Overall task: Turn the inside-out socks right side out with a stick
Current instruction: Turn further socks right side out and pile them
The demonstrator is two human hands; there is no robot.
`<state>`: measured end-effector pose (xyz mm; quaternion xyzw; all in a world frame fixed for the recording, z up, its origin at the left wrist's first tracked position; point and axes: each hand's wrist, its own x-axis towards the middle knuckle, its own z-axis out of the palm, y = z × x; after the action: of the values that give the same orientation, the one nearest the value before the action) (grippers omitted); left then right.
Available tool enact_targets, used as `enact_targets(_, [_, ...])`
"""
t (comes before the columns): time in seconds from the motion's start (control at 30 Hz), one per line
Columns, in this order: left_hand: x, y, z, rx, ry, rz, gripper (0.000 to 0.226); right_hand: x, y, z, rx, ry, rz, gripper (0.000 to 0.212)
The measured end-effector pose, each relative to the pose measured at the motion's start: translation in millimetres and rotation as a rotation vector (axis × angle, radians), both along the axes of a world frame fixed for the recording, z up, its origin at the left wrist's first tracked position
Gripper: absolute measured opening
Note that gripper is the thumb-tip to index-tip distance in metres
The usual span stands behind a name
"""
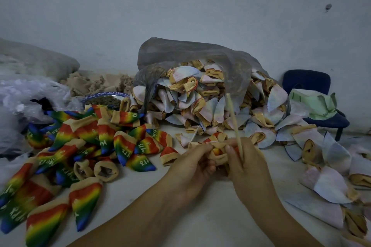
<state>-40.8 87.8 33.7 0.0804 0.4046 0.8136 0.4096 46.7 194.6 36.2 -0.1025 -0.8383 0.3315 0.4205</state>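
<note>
Between both hands sits one bunched sock (217, 149), tan cuff outward with red and yellow showing inside. My left hand (192, 163) pinches its cuff from the left. My right hand (246, 164) grips the cuff's right side together with a thin pale stick (232, 115), which rises up and slightly left from the fingers. Rainbow socks (84, 146), right side out, lie spread on the left. Pale inside-out socks (202, 102) spill from a clear plastic bag (180, 54) behind the hands and lie scattered on the right (329, 184).
The work surface is a white table (200, 212). A blue-rimmed plate (106, 98) stands behind the rainbow socks. Crumpled clear plastic (26, 94) lies far left, beige fabric scraps (94, 82) at the back. A blue chair (313, 104) with green fabric stands at the right by the wall.
</note>
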Motion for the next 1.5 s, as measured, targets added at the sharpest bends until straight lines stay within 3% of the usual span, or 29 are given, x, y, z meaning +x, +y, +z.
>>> enact_targets(0.1, [2.0,-4.1,1.9,0.105,-0.123,-0.12,0.031,-1.1,-1.8,3.2,-0.235,-0.044,-0.004,0.015])
enact_targets(0.23, [0.9,-8.6,3.2,0.233,-0.153,-0.228,0.035,-3.0,-3.5,4.7,-0.481,-0.034,0.051,0.024])
enact_targets(0.37, [-5.6,-8.8,2.1,0.233,-0.008,-0.245,0.035,-3.1,-4.6,4.2,-0.653,-0.089,0.096,0.018])
enact_targets(0.53, [-8.4,-8.2,-5.4,-0.07,0.333,-0.127,0.024,2.5,0.0,8.7,-1.084,-0.014,0.256,0.011])
enact_targets(0.6, [-3.9,-7.5,-6.3,-0.115,0.403,-0.142,0.026,4.4,2.9,13.2,-1.153,0.051,0.298,0.011])
enact_targets(0.7, [2.7,-3.2,-3.4,0.032,0.262,-0.156,0.034,5.5,4.3,14.6,-1.013,0.07,0.266,0.008])
enact_targets(0.83, [4.7,0.4,-3.3,0.14,0.052,-0.088,0.036,3.9,4.9,9.2,-0.589,0.0,0.094,0.01])
enact_targets(0.93, [2.7,1.4,-0.5,0.174,-0.025,-0.074,0.031,2.8,2.7,6.3,-0.294,0.006,-0.017,0.014])
enact_targets(1.0, [0.6,0.2,1.9,0.192,-0.017,-0.093,0.025,2.3,-1.6,5.3,-0.215,0.021,-0.041,0.015])
enact_targets(1.23, [-4.0,-3.5,1.0,0.229,-0.029,-0.166,0.023,-4.0,-10.6,-2.2,-0.243,-0.011,0.025,0.015])
enact_targets(1.33, [-3.7,-3.7,1.8,0.198,-0.015,-0.174,0.022,-4.9,-10.9,-4.9,-0.42,-0.074,0.09,0.018])
enact_targets(1.5, [-1.9,-1.7,2.1,0.074,0.179,-0.047,0.045,-1.0,-3.7,-1.0,-0.723,-0.034,0.102,0.014])
